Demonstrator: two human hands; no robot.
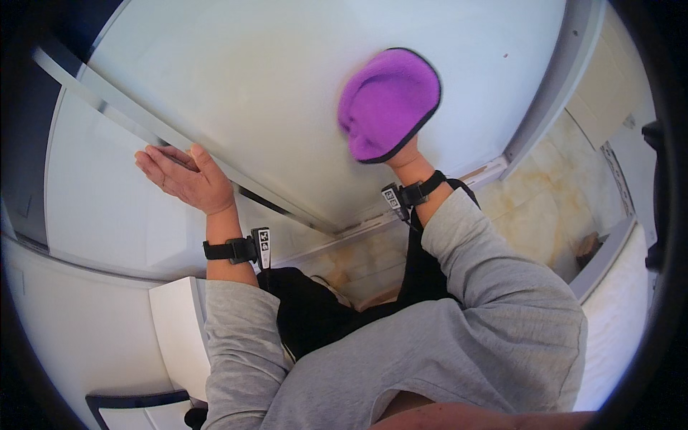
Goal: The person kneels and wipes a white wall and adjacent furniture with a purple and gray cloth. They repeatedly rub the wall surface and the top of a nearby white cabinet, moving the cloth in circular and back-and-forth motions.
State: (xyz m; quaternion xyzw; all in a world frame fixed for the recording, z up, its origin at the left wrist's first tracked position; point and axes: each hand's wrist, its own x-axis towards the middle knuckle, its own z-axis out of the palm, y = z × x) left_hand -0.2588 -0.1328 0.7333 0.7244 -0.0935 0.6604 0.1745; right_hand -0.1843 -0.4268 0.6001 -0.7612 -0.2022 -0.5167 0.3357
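A purple fleece mitt (pixel 395 102) with black edging covers my right hand (pixel 402 155); only the heel and wrist show below its edge, and the fingers are hidden. The mitt lies against a large glossy white panel (pixel 269 80), which looks like a sliding door. At the left, my left hand (pixel 185 174) is beside the panel's silvery edge strip (pixel 126 113), thumb apart from the straight fingers, with nothing visible in it. Whether it touches the strip I cannot tell. Both wrists carry black straps with small tagged devices.
A grey frame (pixel 559 80) borders the panel at the right. Along its foot runs a floor track (pixel 376 223), with marbled tiles (pixel 529 209) beyond. A white cabinet-like box (pixel 180 328) stands at lower left. Cardboard (pixel 604 80) and a white padded surface (pixel 615 312) lie at right.
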